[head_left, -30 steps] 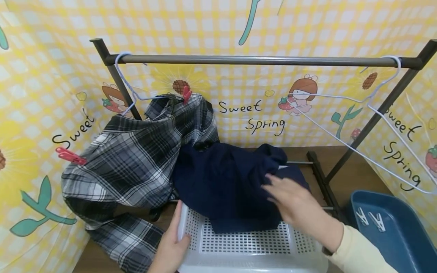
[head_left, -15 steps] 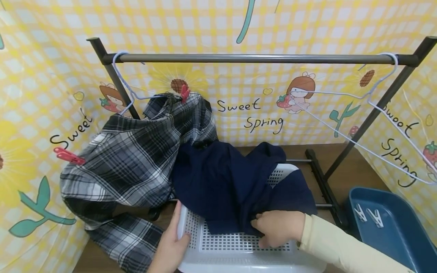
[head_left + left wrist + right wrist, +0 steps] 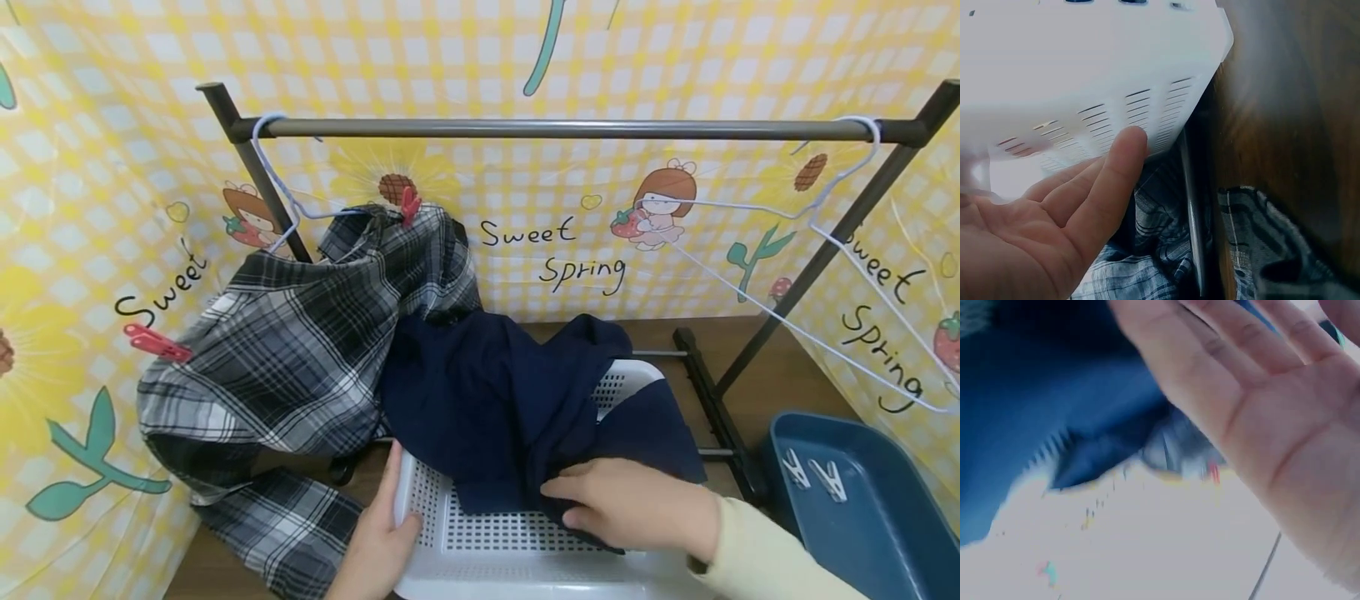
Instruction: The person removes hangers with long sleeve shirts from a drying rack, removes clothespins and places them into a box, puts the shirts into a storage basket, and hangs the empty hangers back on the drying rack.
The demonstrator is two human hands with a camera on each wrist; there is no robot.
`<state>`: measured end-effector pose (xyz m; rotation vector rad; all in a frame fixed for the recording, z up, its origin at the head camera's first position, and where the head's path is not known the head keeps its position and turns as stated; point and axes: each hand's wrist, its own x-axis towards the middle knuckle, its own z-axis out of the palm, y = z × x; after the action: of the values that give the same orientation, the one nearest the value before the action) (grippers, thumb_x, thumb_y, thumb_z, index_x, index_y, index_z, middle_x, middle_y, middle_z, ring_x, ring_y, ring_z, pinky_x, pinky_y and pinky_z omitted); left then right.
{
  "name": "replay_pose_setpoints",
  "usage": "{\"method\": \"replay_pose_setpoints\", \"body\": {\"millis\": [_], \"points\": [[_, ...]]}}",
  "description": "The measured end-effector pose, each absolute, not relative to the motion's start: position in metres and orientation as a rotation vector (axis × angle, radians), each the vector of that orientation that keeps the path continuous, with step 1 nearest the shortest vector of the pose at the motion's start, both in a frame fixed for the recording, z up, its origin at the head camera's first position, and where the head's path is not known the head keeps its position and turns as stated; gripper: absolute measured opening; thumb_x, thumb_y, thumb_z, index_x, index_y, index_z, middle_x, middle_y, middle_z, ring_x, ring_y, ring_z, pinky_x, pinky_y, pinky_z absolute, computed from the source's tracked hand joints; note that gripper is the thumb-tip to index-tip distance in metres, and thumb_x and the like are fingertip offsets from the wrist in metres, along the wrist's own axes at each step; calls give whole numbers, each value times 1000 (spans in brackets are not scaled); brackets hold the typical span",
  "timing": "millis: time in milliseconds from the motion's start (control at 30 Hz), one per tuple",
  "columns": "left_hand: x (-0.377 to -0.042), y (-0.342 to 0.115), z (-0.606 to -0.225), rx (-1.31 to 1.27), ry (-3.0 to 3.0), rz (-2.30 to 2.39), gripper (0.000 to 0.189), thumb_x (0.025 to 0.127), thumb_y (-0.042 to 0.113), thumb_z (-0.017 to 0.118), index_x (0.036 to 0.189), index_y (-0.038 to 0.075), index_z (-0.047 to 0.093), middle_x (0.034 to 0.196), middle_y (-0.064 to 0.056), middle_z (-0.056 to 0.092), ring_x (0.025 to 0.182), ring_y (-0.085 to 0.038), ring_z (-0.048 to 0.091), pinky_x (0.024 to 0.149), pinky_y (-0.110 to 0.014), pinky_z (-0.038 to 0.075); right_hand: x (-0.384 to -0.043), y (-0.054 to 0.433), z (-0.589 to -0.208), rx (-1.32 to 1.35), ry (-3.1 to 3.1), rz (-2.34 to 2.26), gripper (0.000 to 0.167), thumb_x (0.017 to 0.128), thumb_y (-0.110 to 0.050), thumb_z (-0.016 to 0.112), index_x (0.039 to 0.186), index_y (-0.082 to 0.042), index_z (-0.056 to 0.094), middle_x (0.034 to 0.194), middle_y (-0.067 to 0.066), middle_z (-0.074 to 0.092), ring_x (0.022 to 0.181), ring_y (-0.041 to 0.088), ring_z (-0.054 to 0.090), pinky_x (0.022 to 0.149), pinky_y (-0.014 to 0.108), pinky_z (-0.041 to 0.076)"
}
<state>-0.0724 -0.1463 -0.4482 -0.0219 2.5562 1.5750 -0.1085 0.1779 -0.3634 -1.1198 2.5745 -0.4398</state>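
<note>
Navy garment [image 3: 487, 392] lies heaped over the white basket [image 3: 540, 575]. Right hand [image 3: 630, 504] at its front folds: tips hidden, grip's hold undeterminable. Left hand [image 3: 377, 532] clasps the basket between thumb and fingers, presumably steadying it.

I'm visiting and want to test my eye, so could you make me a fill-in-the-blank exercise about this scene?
1. The clips fastened to the plaid garment are coloured ____.
2. In the blue tray, ____ white clothespins are visible.
3. The left hand touches the white basket, while the hand touching the navy garment is the ____ one.
4. In the head view, the plaid garment hangs near the ____ end of the rail.
Missing words: red; two; right; left.
</note>
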Motion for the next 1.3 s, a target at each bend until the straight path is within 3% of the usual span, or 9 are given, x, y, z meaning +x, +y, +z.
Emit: {"method": "replay_pose_setpoints", "body": {"millis": [100, 233, 367, 467, 667, 867, 1100, 1233, 1300], "points": [[-73, -145, -448, -10, 2563, 1586, 97, 89, -2, 58, 163, 33, 6, 150, -31, 39, 121, -40, 55, 88, -53, 51, -107, 206, -346, -1128, 2736, -688, 32, 102, -18, 61, 134, -13, 66, 129, -1, 66, 117, 18, 62, 93, 43, 52], [-73, -145, -449, -29, 2563, 1585, 97, 90, -1, 58, 163, 35, 6, 152, -30, 38, 121, -41, 54, 89, -54, 51, -109, 247, -344, -664, 3008, -781, 37, 103, -24, 60, 136, -7, 63, 129, 10, 66, 116, 32, 62, 91, 55, 50], [-72, -147, -449, -64, 2582, 1541, 98, 90, 0, 59, 163, 36, 5, 152, -30, 38, 121, -41, 54, 89, -55, 50, -107, 277, -372, -137, 2953, -729, 72, 104, -48, 52, 147, 8, 40, 130, 34, 57, 114, 49, 59, 86, 63, 48], [-72, -148, -449, -49, 2582, 1541, 98, 90, 0, 59, 163, 35, 5, 151, -31, 39, 119, -41, 55, 89, -55, 50, -103, 288, -399, 72, 2781, -872, 87, 104, -56, 45, 151, 13, 22, 128, 42, 52, 101, 49, 65, 75, 59, 54], [-72, -148, -451, -23, 2544, 1569, 96, 91, 0, 59, 163, 34, 5, 151, -31, 38, 121, -40, 55, 92, -53, 48, -99, 288, -435, 120, 2416, -1488, 74, 110, -42, 37, 158, 5, 7, 151, 41, 27, 125, 52, 50, 91, 60, 49], [-71, -148, -454, -10, 2543, 1598, 97, 90, -2, 59, 163, 34, 6, 149, -31, 41, 119, -38, 56, 90, -52, 49, -107, 282, -431, 256, 2333, -1776, 66, 107, -36, 50, 158, -3, 24, 148, 32, 41, 119, 35, 58, 91, 47, 52], [-71, -147, -454, 4, 2554, 1622, 97, 90, -2, 59, 163, 35, 8, 147, -31, 43, 119, -39, 56, 89, -51, 50, -109, 273, -402, -19, 3119, -1414, 40, 103, -11, 56, 142, -8, 58, 148, 25, 46, 131, 42, 49, 99, 26, 42], [-70, -147, -453, -1, 2565, 1608, 97, 90, -2, 60, 163, 35, 8, 146, -31, 44, 118, -38, 57, 89, -52, 50, -106, 260, -390, -659, 3344, -1152, 39, 87, 10, 66, 121, -7, 73, 147, 16, 52, 141, 30, 41, 106, 13, 24], [-70, -147, -452, -3, 2568, 1606, 97, 90, -2, 60, 163, 35, 8, 146, -31, 45, 118, -38, 57, 89, -52, 50, -105, 252, -386, -991, 3273, -986, 42, 79, 14, 70, 114, -8, 75, 144, 15, 55, 142, 29, 39, 113, 22, 23]]}}
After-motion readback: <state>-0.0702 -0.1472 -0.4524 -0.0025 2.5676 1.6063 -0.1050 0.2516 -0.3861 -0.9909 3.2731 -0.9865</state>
